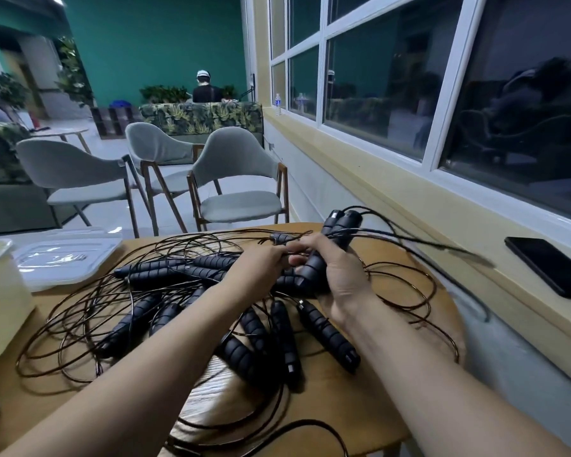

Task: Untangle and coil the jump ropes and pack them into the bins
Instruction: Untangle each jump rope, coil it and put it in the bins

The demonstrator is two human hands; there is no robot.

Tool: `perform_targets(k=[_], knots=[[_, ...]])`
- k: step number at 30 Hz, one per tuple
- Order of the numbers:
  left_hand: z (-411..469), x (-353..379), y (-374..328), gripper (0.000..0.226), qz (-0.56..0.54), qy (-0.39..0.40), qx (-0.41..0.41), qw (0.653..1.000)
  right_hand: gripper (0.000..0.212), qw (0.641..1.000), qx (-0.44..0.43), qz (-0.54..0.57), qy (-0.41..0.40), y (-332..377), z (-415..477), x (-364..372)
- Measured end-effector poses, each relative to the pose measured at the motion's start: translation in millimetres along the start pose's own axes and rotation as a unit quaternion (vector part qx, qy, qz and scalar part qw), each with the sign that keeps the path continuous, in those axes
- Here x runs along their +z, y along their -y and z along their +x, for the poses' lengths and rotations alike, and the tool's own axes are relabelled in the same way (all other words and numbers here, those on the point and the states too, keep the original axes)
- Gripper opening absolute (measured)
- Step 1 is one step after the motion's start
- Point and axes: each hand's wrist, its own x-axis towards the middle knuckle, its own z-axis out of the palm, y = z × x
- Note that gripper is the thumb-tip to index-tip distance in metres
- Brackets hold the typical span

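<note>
Your arms [145, 374] come in over the near edge of the table [360, 410]. Both hands meet above the pile, toward the far right edge. Right hand [340, 282] curls round two black handles [338, 230]. They are held together, tops tilted up and away from you. Thin cords leave those tops and sweep right past the table edge, blurred. Left hand [261, 268] pinches a cord just beside the right hand's fingers. Hands touch or nearly touch, can't tell which.

Ropes [178, 311]: one tangled heap across the table middle, with ribbed black grips lying every way. Thin dark cords loop out to the left and near edges, some past the right edge. One grip [330, 334] lies just beside your right wrist, pointing to the near right.

Bin [0, 291], pale and translucent, stands at the left edge, cut off by the frame. Can't see inside it. Clear lid [66, 255] lies flat just beyond it at the far left edge.

Off the table, a black phone [551, 267] lies flat on the sill [426, 206] to your right, under the window [376, 77]. A bottle [278, 103] stands farther along the sill. Three grey chairs [238, 179] stand past the far edge. A person [206, 89] sits back-turned near the green wall.
</note>
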Motion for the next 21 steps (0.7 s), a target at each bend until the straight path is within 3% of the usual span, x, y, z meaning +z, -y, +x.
perform_targets(k=[3, 10, 16, 21], knots=[[-4.1, -4.3, -1.3, 0.019, -0.019, 0.015, -0.004, 1.0, 0.005, 0.999, 0.021, 0.046, 0.007, -2.3, 4.0, 1.7], [-8.1, -5.3, 10.4, 0.029, -0.019, 0.038, -0.013, 0.999, 0.023, 0.998, -0.017, 0.049, 0.03, 25.6, -3.3, 2.9], [-3.3, -8.0, 8.9, 0.03, -0.006, 0.041, -0.013, 0.999, 0.014, 0.994, -0.03, 0.096, 0.037, 50.7, -13.8, -4.3], [-2.5, -4.1, 1.1, 0.033, 0.035, 0.05, -0.005, 0.998, 0.009, 0.999, -0.023, 0.026, 0.013, 29.7, -11.2, 1.5]])
